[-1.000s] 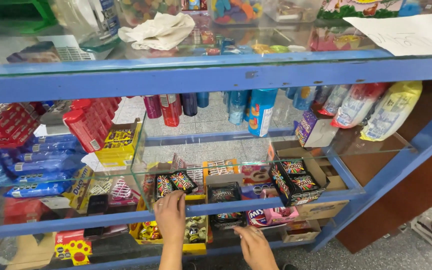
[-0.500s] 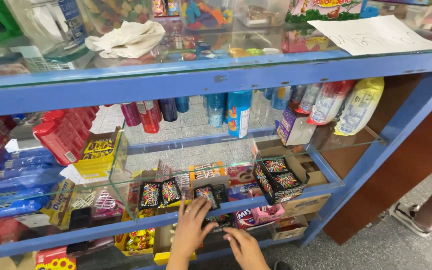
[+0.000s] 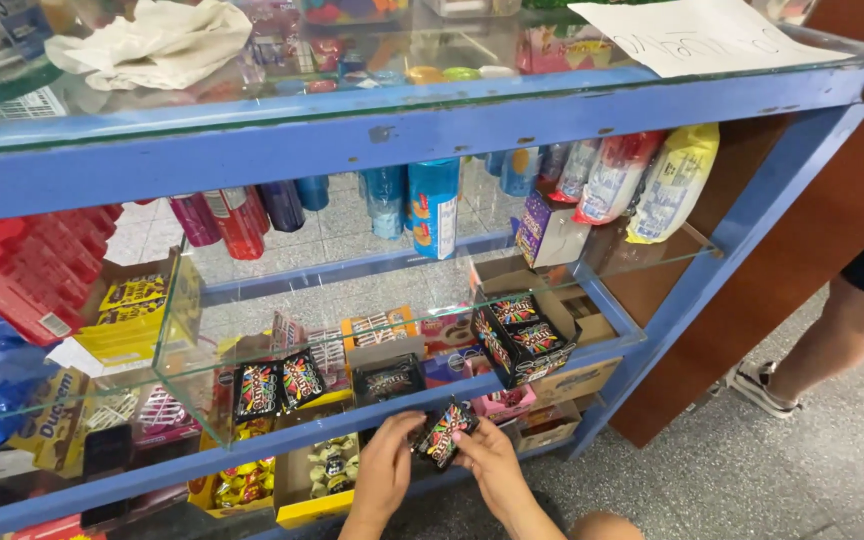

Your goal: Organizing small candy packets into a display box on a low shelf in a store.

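Your left hand and right hand both pinch one black candy pack, grip closed on it, just in front of lower shelf's blue front edge, approx. mid-length. Open black display box sits on glass shelf nr right end.

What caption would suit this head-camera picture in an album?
Both hands, left hand and right hand, hold a small black candy pack at the blue glass display case.
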